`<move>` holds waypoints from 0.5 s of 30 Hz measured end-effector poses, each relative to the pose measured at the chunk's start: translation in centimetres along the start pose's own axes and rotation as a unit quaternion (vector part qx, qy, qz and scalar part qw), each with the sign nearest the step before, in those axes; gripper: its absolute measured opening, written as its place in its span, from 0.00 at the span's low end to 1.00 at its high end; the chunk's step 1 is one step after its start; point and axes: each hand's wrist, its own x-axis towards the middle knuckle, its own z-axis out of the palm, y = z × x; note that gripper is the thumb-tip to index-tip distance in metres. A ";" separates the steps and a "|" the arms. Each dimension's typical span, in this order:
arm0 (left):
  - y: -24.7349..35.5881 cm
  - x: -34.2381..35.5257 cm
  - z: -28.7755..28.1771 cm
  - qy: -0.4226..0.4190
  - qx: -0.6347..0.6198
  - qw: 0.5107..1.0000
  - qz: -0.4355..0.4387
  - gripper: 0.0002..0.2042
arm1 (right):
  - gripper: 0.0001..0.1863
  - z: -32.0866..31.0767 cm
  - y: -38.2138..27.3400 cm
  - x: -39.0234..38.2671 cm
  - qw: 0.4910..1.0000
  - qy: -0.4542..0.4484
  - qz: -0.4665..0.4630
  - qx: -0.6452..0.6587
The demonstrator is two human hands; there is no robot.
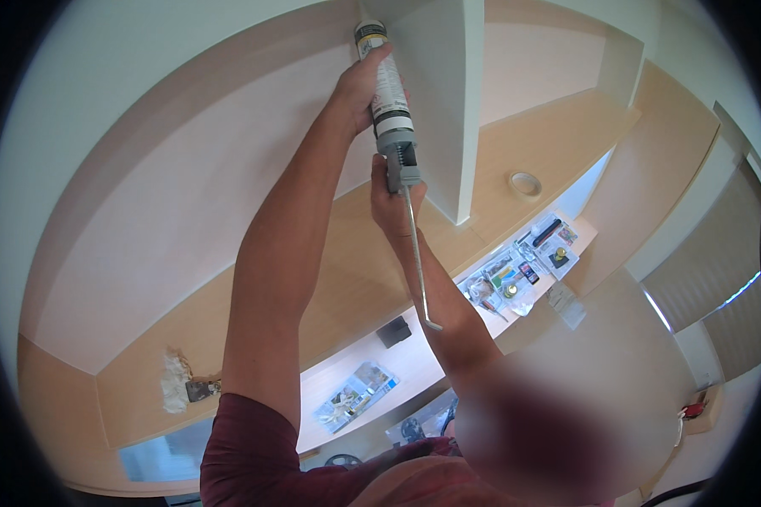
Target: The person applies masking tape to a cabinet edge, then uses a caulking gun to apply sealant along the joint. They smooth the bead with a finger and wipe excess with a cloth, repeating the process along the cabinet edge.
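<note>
A caulking gun (400, 160) with a white cartridge (391, 91) is raised high in front of me, its front end up in the corner where a white upright panel (435, 93) meets the pale wall. My left hand (362, 89) is wrapped around the cartridge from its left side. Lower down, my right hand (391, 207) grips the gun's handle, its fingers partly hidden behind the grey frame. The gun's thin metal rod (418, 253) sticks out toward me and ends in a bent hook. The nozzle's tip cannot be made out.
A roll of tape (525, 184) lies on the light wooden shelf (558, 135) right of the panel. At the shelf's left end is crumpled white paper (175, 380) beside a dark tool. Below, a lower counter (414, 342) bears newspaper (359, 393), a phone (528, 272) and several small items.
</note>
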 end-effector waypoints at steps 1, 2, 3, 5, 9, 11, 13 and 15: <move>-0.1 0.1 0.0 0.000 -0.001 1.000 -0.001 0.26 | 0.05 0.0 0.1 0.0 1.000 0.004 -0.005 0.001; -0.1 0.1 0.1 -0.001 -0.002 1.000 -0.001 0.26 | 0.06 0.0 0.2 -0.1 1.000 0.010 -0.009 0.004; -0.3 0.1 0.0 0.001 -0.003 1.000 -0.002 0.26 | 0.07 0.0 0.1 -0.1 1.000 0.015 -0.013 0.008; -0.5 0.0 -0.2 -0.006 0.000 1.000 -0.005 0.26 | 0.08 0.0 0.1 -0.4 1.000 0.021 -0.012 0.017; -0.9 -0.3 0.1 0.012 0.012 1.000 -0.008 0.25 | 0.07 -0.3 0.4 -0.9 0.999 0.018 0.010 0.030; -1.0 -0.6 0.1 0.016 0.022 1.000 -0.008 0.24 | 0.07 -0.4 0.3 -1.3 0.999 0.015 0.025 0.030; -1.4 -0.8 0.4 0.020 0.031 0.999 -0.013 0.24 | 0.07 -0.7 0.6 -1.5 0.999 0.017 0.035 0.025; -1.9 -1.0 0.6 0.031 0.041 0.999 -0.020 0.24 | 0.06 -1.0 0.8 -1.8 0.998 0.016 0.047 0.033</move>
